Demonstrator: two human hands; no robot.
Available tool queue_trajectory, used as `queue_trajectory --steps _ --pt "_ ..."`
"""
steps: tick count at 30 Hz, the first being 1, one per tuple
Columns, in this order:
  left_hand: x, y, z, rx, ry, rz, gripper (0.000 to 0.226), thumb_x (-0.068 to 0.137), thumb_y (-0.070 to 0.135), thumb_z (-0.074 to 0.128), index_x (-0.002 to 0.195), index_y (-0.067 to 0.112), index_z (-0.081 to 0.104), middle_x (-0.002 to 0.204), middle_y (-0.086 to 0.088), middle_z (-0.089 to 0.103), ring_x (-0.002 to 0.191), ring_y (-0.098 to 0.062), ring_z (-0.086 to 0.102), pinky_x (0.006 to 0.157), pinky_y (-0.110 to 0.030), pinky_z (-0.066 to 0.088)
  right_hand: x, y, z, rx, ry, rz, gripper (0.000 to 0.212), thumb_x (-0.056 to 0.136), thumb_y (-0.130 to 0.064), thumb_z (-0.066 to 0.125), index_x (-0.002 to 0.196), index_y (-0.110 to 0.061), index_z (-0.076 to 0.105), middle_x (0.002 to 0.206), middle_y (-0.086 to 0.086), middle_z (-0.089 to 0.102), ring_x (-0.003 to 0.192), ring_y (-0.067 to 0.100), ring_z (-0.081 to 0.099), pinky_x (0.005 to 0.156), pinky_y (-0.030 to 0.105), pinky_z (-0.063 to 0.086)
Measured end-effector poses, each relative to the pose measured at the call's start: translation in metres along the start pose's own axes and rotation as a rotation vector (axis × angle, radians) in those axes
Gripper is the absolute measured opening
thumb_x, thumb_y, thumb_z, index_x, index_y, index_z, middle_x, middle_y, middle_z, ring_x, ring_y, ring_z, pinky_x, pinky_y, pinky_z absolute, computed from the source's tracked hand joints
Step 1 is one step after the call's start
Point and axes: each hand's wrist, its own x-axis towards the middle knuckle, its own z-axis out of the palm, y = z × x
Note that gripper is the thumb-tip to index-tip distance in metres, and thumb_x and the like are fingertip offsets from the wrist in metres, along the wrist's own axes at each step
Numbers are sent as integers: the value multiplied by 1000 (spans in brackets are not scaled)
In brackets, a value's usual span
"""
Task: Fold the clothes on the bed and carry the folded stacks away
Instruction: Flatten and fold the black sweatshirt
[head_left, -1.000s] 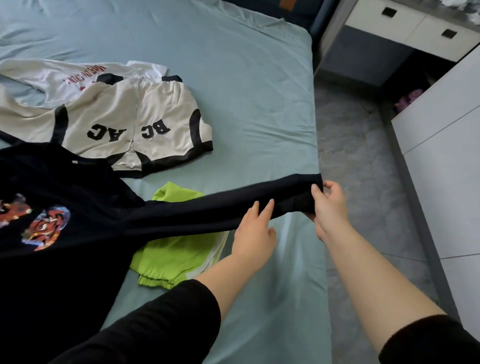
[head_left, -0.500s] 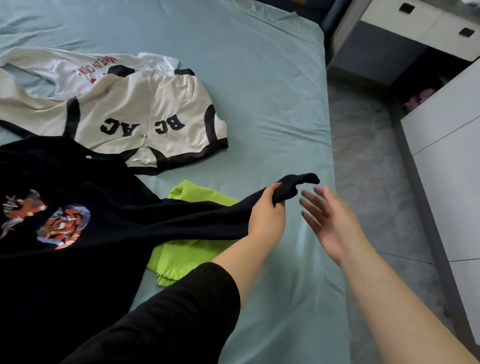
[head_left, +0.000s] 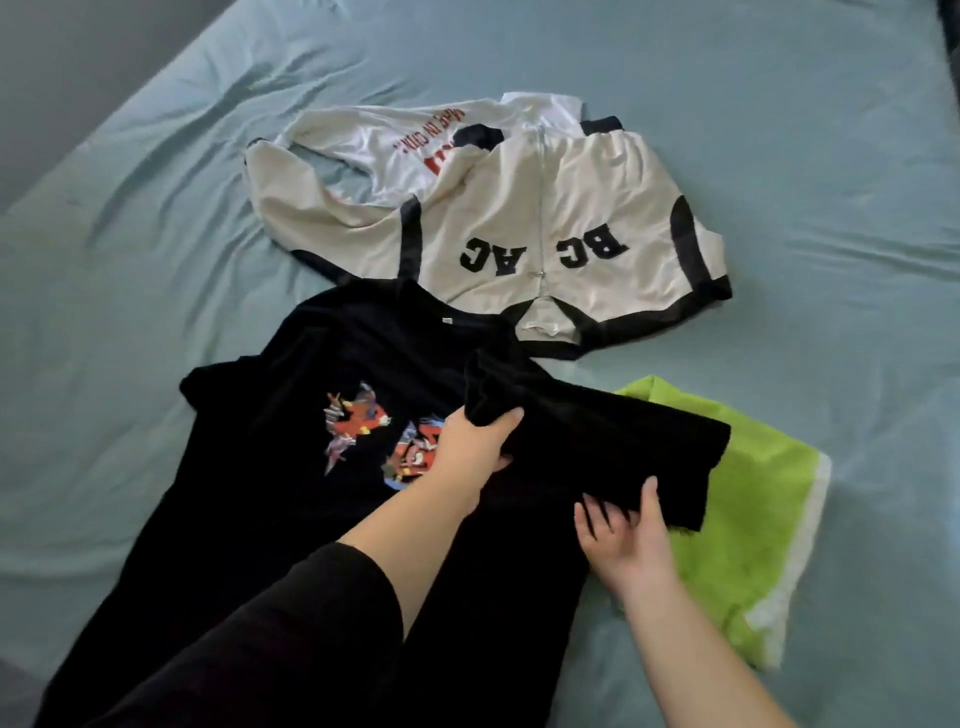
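A black long-sleeved shirt (head_left: 291, 467) with a red and blue print lies spread on the bed, front up. Its right sleeve (head_left: 613, 441) is folded back across the chest. My left hand (head_left: 475, 447) grips the cuff end of that sleeve near the print. My right hand (head_left: 623, 530) pinches the folded sleeve's lower edge, thumb on top and fingers under the cloth. A lime-green garment (head_left: 737, 540) lies partly under the sleeve at the right. Beyond the black shirt lies a cream jacket (head_left: 545, 228) with black trim and letters, over a white shirt (head_left: 395, 145) with red print.
The teal bed sheet (head_left: 779, 130) covers almost the whole view, wrinkled at the left. A grey strip of floor or wall (head_left: 62, 67) shows at the upper left corner, past the bed's edge.
My left hand carried the sleeve cuff from the bed's right side back over the shirt's chest. My right hand let go, then took hold of the folded sleeve. The view swung left, off the floor and cabinets.
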Motion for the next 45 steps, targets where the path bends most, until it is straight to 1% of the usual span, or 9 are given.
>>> queue_trajectory --steps 3,6,10,13,18,28,37,42,45 --pt "36 -12 -79 135 -20 -108 14 86 28 72 96 31 63 102 6 68 92 -15 66 73 -31 60 27 31 2 30 83 -38 24 92 -32 60 105 -13 55 128 8 53 120 23 51 94 39 46" --pt "69 -29 -135 215 -55 -200 33 88 28 69 120 22 61 114 0 69 103 -19 66 86 -35 57 47 59 -1 -68 145 -9 9 94 -15 57 100 -8 57 107 10 59 122 24 51 90 37 48" --pt "98 -41 -179 217 -52 -282 33 91 15 65 123 19 59 121 -2 65 111 -20 62 90 -31 52 52 90 1 -324 134 10 27 92 -7 58 118 -9 57 104 11 65 100 25 63 70 32 61" --pt "114 -35 -196 144 -47 -301 31 88 16 69 118 19 64 118 -2 68 109 -18 63 94 -34 52 46 94 11 -325 127 -38 28 89 -17 64 116 -20 61 113 5 65 103 23 62 82 37 53" --pt "135 -9 -224 172 -9 -147 29 91 22 66 118 14 66 106 -5 73 97 -18 70 88 -36 57 43 83 25 -107 246 -119 31 91 -29 61 121 -23 56 130 3 57 111 22 56 90 37 46" --pt "176 24 -288 406 312 14 24 89 23 68 111 14 69 94 2 69 95 -18 66 95 -34 51 42 174 22 -351 89 123 34 78 -12 72 110 -7 63 101 15 73 90 31 72 65 39 60" --pt "177 23 -278 531 521 148 8 90 23 62 98 25 65 84 17 63 89 -10 62 80 -20 41 34 123 8 21 147 -67 16 89 -26 63 105 -23 63 110 -1 69 102 14 63 94 35 48" --pt "176 25 -270 618 489 7 30 92 14 59 122 14 58 108 0 64 96 -18 58 88 -27 44 41 108 -11 180 146 -73 27 94 -19 55 121 -24 58 105 -4 72 101 11 64 89 34 49" --pt "168 29 -242 882 511 52 61 89 10 54 145 23 36 141 -5 48 126 -26 47 104 -40 41 43 108 -14 160 113 -55 16 93 -19 58 108 -23 64 99 -3 74 100 11 66 94 34 49"
